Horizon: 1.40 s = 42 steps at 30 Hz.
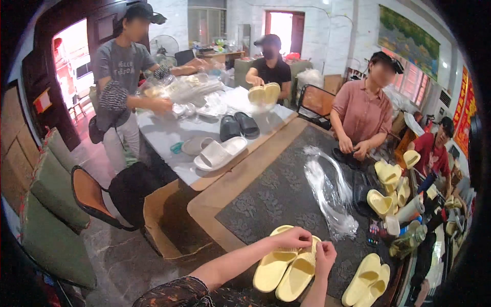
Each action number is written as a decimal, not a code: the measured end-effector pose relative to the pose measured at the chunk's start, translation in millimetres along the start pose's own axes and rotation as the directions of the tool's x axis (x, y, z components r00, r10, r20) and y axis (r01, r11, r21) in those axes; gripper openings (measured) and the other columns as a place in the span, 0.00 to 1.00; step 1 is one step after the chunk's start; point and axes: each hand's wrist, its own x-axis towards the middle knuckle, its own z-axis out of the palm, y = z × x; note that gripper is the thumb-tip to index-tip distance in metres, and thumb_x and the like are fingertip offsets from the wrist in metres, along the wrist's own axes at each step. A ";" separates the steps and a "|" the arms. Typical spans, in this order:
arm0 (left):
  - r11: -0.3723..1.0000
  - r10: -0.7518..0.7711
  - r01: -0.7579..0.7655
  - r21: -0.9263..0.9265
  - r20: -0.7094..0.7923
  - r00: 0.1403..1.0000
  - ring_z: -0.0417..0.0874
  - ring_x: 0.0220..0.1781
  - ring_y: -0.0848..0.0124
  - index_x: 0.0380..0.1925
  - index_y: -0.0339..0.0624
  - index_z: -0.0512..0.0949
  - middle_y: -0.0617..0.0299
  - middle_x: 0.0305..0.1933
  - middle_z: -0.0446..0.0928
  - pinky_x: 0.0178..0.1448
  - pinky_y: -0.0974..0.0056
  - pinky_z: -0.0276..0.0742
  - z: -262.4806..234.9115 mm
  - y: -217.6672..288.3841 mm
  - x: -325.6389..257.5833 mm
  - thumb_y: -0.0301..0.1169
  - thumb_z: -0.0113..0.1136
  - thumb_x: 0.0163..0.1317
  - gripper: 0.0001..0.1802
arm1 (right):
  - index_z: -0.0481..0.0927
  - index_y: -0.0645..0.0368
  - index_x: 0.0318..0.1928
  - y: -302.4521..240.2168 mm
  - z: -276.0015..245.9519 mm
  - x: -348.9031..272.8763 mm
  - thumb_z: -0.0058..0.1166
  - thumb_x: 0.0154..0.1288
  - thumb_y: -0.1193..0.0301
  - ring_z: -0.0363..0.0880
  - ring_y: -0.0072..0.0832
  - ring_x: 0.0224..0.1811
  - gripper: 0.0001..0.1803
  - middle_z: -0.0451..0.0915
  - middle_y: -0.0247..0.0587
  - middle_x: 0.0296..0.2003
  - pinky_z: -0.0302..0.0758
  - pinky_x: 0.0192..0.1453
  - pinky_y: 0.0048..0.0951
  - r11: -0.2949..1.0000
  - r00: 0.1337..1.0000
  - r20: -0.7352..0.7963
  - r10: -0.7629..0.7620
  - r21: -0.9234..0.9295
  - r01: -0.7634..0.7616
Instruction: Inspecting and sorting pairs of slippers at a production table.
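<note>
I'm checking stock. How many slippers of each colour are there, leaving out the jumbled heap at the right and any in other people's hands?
yellow slippers: 4 (2 held by the left hand and right hand, 2 lying at the lower right)
black slippers: 2
white slipper: 1
grey slipper: 1
Total: 8

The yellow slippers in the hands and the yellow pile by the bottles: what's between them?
In the head view, clear plastic bags lie between the held yellow slippers and the yellow pile.
</note>
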 end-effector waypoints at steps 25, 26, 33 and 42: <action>0.997 0.044 -0.045 -0.062 -0.026 0.999 0.74 0.27 0.79 0.28 0.35 0.77 0.66 0.24 0.76 0.33 0.69 0.71 -0.8 -7.0 3.1 0.32 0.58 0.58 0.09 | 0.76 0.60 0.29 -0.7 -2.1 2.4 0.56 0.59 0.76 0.65 0.11 0.28 0.03 0.72 0.25 0.26 0.62 0.33 0.15 0.999 0.999 -0.005 0.046 -0.024 -0.046; 0.997 0.058 -0.060 -0.055 -0.038 0.998 0.74 0.27 0.79 0.28 0.36 0.77 0.66 0.23 0.76 0.33 0.69 0.71 -0.6 -10.8 3.3 0.32 0.58 0.58 0.09 | 0.76 0.60 0.29 -1.4 -0.3 2.7 0.56 0.59 0.77 0.65 0.11 0.28 0.03 0.73 0.25 0.26 0.62 0.33 0.15 0.999 0.999 0.016 0.051 -0.001 -0.051; 0.996 0.078 -0.081 -0.043 -0.052 0.996 0.73 0.26 0.78 0.27 0.36 0.77 0.65 0.22 0.76 0.31 0.67 0.70 0.5 -17.8 7.0 0.33 0.58 0.57 0.10 | 0.75 0.60 0.27 -8.0 4.8 2.7 0.56 0.60 0.77 0.66 0.11 0.27 0.05 0.72 0.26 0.25 0.63 0.33 0.15 0.999 0.998 -0.020 0.052 0.015 -0.052; 0.998 0.064 -0.064 -0.015 -0.008 0.998 0.73 0.29 0.80 0.29 0.36 0.77 0.67 0.26 0.76 0.34 0.70 0.71 -2.3 -13.5 3.3 0.33 0.58 0.59 0.10 | 0.75 0.60 0.28 -13.4 5.9 -2.2 0.56 0.59 0.77 0.63 0.10 0.23 0.05 0.71 0.24 0.23 0.60 0.27 0.14 0.996 0.994 0.065 0.089 -0.023 -0.088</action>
